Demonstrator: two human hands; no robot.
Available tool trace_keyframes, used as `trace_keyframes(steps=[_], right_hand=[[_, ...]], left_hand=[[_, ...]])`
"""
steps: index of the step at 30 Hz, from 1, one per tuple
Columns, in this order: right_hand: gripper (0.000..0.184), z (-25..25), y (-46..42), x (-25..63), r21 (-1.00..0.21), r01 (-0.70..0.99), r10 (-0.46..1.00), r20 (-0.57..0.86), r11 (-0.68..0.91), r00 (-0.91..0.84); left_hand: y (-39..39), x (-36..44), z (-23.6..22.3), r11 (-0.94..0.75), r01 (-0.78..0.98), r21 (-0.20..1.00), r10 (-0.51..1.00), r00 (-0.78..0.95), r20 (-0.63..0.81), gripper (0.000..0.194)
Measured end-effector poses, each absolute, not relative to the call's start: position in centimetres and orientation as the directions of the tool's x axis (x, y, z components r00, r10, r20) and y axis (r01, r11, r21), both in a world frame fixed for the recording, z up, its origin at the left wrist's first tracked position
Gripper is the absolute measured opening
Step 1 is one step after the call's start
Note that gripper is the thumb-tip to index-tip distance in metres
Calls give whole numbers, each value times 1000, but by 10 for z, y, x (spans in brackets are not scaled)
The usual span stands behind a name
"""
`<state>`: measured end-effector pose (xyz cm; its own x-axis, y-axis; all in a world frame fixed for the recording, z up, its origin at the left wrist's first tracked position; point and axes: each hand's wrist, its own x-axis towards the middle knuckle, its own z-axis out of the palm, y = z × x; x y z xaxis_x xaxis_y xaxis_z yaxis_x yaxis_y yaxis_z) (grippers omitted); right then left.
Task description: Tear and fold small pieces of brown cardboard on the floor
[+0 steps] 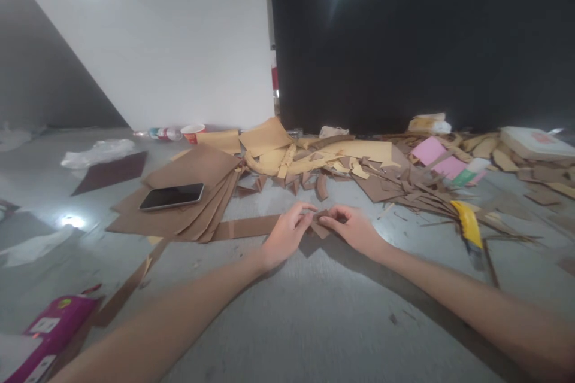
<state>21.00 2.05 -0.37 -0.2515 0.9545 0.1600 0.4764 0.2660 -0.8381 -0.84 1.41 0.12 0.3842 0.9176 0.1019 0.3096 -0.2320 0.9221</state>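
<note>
Both hands meet over the middle of the grey table around a small piece of brown cardboard (321, 230). My left hand (290, 230) pinches its left side between thumb and fingers. From the right, my right hand (353, 224) grips the same piece, thumb on the near face and fingers curled behind. The piece looks folded or layered, one corner pointing down toward the table; its far side is hidden by the fingers. A flat brown cardboard strip (247, 228) lies just left of my left hand. Small folded brown pieces (258, 184) sit beyond the hands.
A phone (173, 196) rests on stacked brown sheets (148, 215) at left. Cardboard scraps (381, 185) heap along the back. At right lies a yellow-handled tool (468, 224). A purple object (60, 326) stands front left; a paper cup (193, 131) and bottle (165, 133) lie behind.
</note>
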Motion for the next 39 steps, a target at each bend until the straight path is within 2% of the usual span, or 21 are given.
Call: trace_keyframes(steps=[4, 10, 21, 30, 34, 39], right_hand=[[44, -4, 21, 210, -829, 485, 953, 178, 280, -245], [43, -8, 21, 210, -818, 478, 942, 221, 320, -253], [43, -7, 20, 211, -811, 462, 924, 236, 359, -302], [48, -2, 13, 210, -846, 443, 955, 250, 296, -160], [51, 0, 18, 212, -889, 402, 972, 234, 219, -12], [56, 2, 22, 212, -917, 368, 987, 160, 155, -17]], left_hand=[[13, -7, 2, -232, 294, 927, 903, 419, 94, 37], [16, -6, -1, -290, 260, 921, 887, 435, 156, 31], [21, -10, -3, -217, 254, 943, 892, 444, 85, 31], [24, -9, -4, -129, 109, 986, 901, 429, 71, 40], [30, -12, -12, -92, 55, 994, 962, 261, 75, 42], [35, -18, -14, -90, -107, 990, 980, -189, 69, 68]])
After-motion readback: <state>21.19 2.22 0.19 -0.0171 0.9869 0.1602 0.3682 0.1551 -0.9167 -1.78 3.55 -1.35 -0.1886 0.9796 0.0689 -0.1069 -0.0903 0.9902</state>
